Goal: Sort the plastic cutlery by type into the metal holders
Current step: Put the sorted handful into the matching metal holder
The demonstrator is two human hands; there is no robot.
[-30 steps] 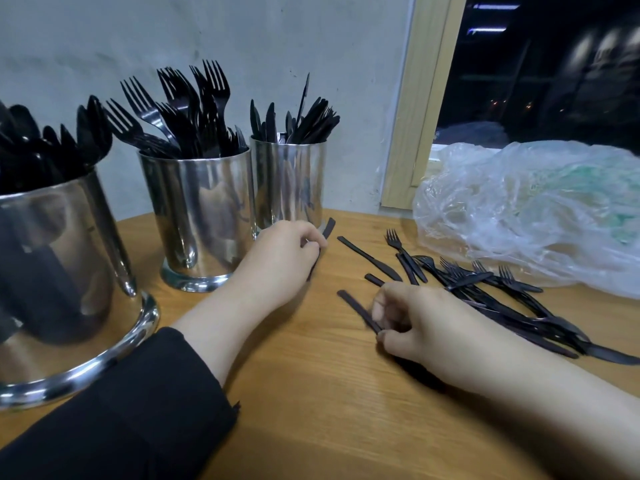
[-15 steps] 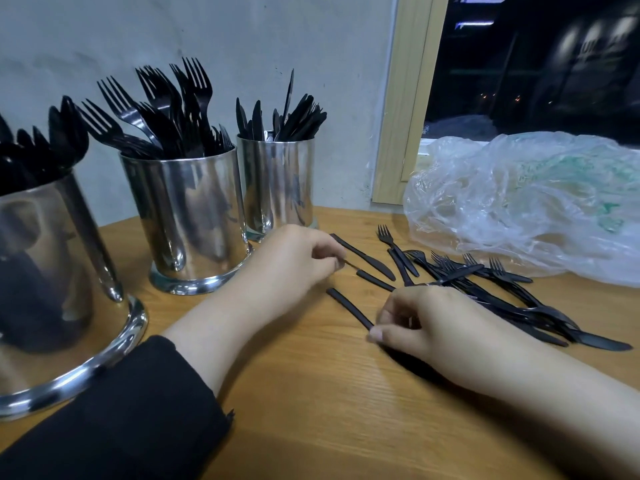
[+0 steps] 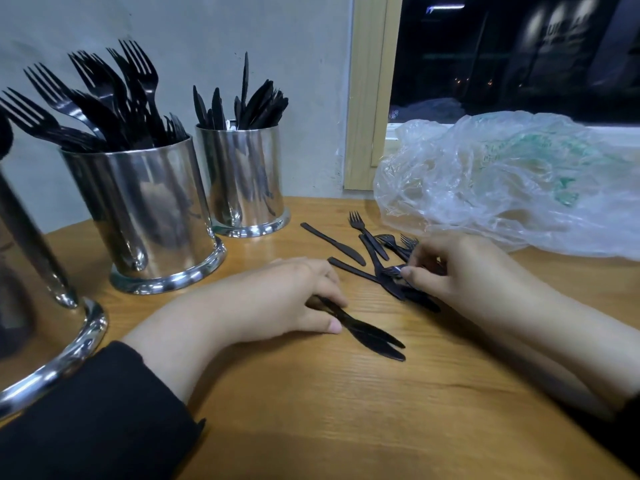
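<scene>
- Two black plastic knives [image 3: 363, 332] are held flat on the bench [image 3: 311, 410] under the left hand [image 3: 277, 303]; the grip is narrow, fingers and thumb curled over the handles, blades pointing away from the knife holder [image 3: 244, 178]
- The long axis of these knives is judged to run diagonally, handles toward the knife holder, so a lift and a turn to upright would be needed before they are dropped in
- The loose pile of cutlery [image 3: 384, 261] lies in front of the knife holder, to its right, under the right hand [image 3: 460, 268]; one piece is pinched between its fingertips, and its type cannot be told
- The fork holder [image 3: 138, 209] stands left of the knife holder and nearer the camera
- The left hand is judged the nearer to the knife holder
- A crumpled plastic bag [image 3: 512, 181] lies well to the right of the knife holder
</scene>
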